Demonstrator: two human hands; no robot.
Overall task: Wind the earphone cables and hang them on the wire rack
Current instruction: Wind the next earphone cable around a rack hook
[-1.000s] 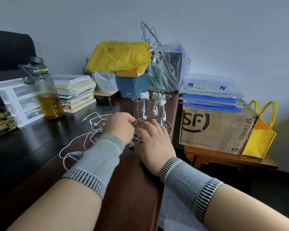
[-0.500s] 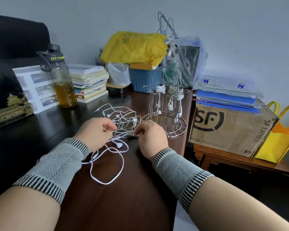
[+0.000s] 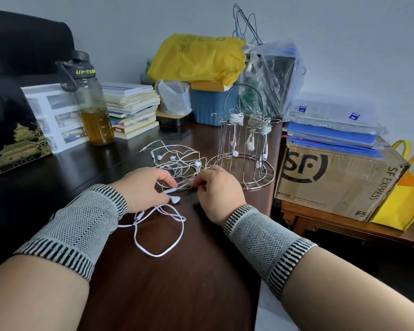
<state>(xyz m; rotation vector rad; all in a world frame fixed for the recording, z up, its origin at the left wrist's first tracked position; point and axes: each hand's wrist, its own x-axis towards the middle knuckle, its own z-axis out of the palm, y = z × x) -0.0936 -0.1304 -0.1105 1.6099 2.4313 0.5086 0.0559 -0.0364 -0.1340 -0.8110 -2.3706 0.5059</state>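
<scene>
Both hands meet near the right edge of a dark wooden desk point(image 3: 153, 283), each with a narrow grip on thin white cable. The left hand point(image 3: 144, 189) pinches a strand between thumb and fingertips, with one earbud point(image 3: 175, 199) lying just beside its thumb. The right hand point(image 3: 219, 189) has curled fingers pinching the same run of cable a little to the right. From these grips the earphone cables point(image 3: 177, 163) spread outward: a tangled heap of loops and small buds lies just beyond the hands, and one long loop trails back toward the person across the desk. The cable looks very light, soft and limp, so it will likely snag on its neighbours; a good hold is probably close to a bud or plug end, drawing one strand free before winding. Just beyond the right hand, near the desk's right edge, stands the wire rack point(image 3: 245, 149), upright, with an arched handle and a ring base. Several wound bundles point(image 3: 236, 118) already hang from its upper hooks, buds dangling. Toward the far left of the desk stand a water bottle point(image 3: 91, 108) and a stack of books point(image 3: 132, 108). A cardboard box point(image 3: 337, 177) sits on a low table to the right of the desk.
</scene>
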